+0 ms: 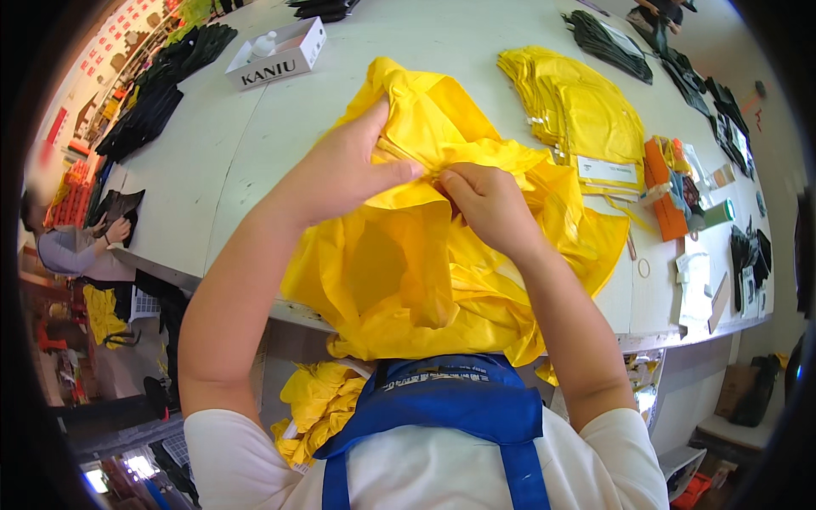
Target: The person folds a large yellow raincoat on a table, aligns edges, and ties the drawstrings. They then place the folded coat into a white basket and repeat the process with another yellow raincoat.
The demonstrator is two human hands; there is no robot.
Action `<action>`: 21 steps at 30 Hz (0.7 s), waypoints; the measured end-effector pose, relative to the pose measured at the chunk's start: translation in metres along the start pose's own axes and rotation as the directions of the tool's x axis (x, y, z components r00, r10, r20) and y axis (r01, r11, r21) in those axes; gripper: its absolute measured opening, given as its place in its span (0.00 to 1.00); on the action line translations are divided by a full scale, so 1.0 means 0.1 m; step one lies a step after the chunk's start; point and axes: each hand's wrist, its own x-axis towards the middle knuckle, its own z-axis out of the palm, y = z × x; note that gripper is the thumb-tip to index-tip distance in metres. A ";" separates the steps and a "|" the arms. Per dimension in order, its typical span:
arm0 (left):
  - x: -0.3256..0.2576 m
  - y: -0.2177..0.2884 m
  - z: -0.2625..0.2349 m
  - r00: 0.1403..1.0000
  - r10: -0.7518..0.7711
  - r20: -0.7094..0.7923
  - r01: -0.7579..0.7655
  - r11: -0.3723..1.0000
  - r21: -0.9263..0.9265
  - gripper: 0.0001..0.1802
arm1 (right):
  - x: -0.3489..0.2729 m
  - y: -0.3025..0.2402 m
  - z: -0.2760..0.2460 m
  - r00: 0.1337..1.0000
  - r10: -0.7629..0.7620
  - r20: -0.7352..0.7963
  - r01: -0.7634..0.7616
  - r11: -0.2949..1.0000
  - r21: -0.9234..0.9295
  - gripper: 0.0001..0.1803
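A bright yellow thin-fabric garment point(493, 293) lies bunched at the near edge of the table and hangs over it toward my lap. My left hand point(361, 161) grips its upper part, the thumb pointing right along a seam and the fingers hidden in the cloth. Close beside that thumb, my right hand point(489, 200) pinches the same fabric between thumb and curled fingers. The two hands are almost touching. Folds hide what kind of garment it is.
Stacked yellow garments point(586, 110) lie at the far right, near an orange box point(665, 191) of small items. A white tray point(276, 55) holds a bottle. Dark folded garments point(153, 93) line the far left. More yellow cloth point(319, 399) sits below the table. Another person point(81, 251) works at left.
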 end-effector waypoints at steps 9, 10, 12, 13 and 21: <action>0.29 0.30 -0.57 0.991 0.106 -0.084 -0.135 0.828 -0.544 0.30 | -0.61 0.43 -0.81 0.964 0.260 -0.057 -0.249 0.957 0.150 0.17; 0.30 0.35 -0.63 0.991 0.087 -0.101 -0.130 0.811 -0.571 0.33 | -0.72 0.53 -0.90 0.951 0.293 -0.101 -0.278 0.950 0.141 0.17; 0.39 0.21 -0.78 0.995 0.096 -0.031 -0.097 0.827 -0.553 0.27 | -0.82 0.59 -0.99 0.941 0.320 -0.108 -0.298 0.938 0.179 0.16; 0.40 0.13 -0.84 0.996 0.088 0.005 -0.071 0.837 -0.543 0.24 | -0.88 0.60 -0.99 0.945 0.319 -0.068 -0.296 0.927 0.229 0.16; 0.62 0.14 -1.14 0.969 0.188 0.162 -0.047 0.780 -0.623 0.23 | -0.79 0.65 -0.63 0.947 0.273 -0.170 -0.190 0.902 0.388 0.16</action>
